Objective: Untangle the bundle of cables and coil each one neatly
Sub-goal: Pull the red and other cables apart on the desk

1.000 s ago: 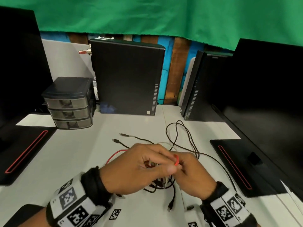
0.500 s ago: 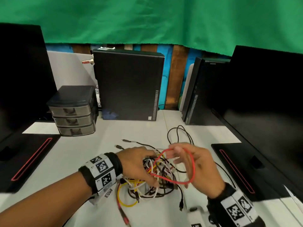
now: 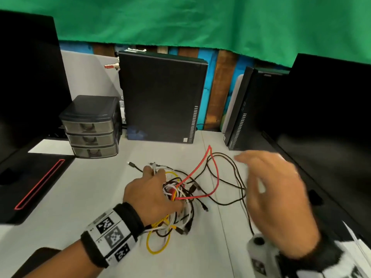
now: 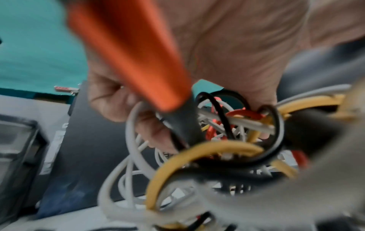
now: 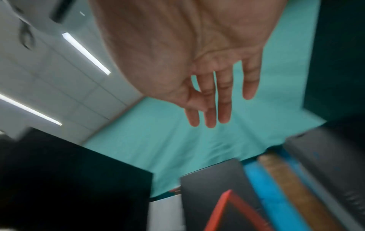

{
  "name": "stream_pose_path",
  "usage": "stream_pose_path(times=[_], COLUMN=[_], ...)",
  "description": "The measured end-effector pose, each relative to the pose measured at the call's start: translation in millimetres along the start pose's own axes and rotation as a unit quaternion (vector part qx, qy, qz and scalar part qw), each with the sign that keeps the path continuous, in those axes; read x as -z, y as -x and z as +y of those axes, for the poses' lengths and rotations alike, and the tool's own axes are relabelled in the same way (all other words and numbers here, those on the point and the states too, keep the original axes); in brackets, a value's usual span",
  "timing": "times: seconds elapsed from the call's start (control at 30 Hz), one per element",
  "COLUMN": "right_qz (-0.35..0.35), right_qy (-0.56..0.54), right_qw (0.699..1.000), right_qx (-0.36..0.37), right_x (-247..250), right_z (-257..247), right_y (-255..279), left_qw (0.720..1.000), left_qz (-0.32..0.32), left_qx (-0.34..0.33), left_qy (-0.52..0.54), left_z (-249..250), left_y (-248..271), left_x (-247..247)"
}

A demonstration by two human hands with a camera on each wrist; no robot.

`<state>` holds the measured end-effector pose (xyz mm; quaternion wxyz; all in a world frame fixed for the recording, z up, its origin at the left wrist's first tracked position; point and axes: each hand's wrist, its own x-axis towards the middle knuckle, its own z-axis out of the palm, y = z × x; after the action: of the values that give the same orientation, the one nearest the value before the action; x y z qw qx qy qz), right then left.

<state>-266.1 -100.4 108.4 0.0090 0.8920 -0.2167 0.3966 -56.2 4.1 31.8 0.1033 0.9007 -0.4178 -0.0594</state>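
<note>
A tangle of white, yellow, black and red cables (image 3: 180, 199) lies mid-table. My left hand (image 3: 154, 187) rests on its left side, fingers curled into the strands and gripping them; the left wrist view shows the fingers (image 4: 154, 132) hooked round white and black cables (image 4: 227, 125). A red cable loop (image 3: 215, 169) stretches out of the tangle towards the back, and a black cable (image 3: 232, 173) loops beside it. A yellow loop (image 3: 158, 243) hangs out near my left wrist. My right hand (image 3: 261, 173) hovers right of the loops, blurred, fingers straight (image 5: 223, 109), holding nothing.
A grey three-drawer unit (image 3: 90, 127) stands at the back left of the white table (image 3: 80, 197). Two black PC towers (image 3: 160, 97) (image 3: 241, 109) stand behind the cables. Black monitor bases with red stripes (image 3: 40, 185) flank the work area, and a monitor (image 3: 331, 117) fills the right side.
My right hand has let go of the red loop and swung away to the right, open. The red loop now lies stretched towards the towers. My left hand still grips the tangle.
</note>
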Motion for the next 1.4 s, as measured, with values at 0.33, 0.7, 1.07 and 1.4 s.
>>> stream_pose_path(times=[0.33,0.7,1.07,1.4], right_qz=[-0.292,0.133,-0.12,-0.32], right_qy=[0.102,-0.11,0.009,-0.231], right_qw=[0.947,0.976,0.977,0.908], right_qx=[0.084,-0.137,-0.178,-0.142], right_x=[-90,-6,-65,-103], right_z=[-23,33,47,-16], right_y=[-7,-32,25,72], left_qw=[0.999,0.995,0.955,0.939], left_qz=[0.031,-0.083,-0.193,-0.177], left_qx=[-0.016,0.01,-0.129,-0.1], left_qy=[-0.025,0.053,0.184,0.276], left_z=[9,-30,-58,-56], left_y=[9,-17,-25,-22], left_x=[-4,-9,-11,-21])
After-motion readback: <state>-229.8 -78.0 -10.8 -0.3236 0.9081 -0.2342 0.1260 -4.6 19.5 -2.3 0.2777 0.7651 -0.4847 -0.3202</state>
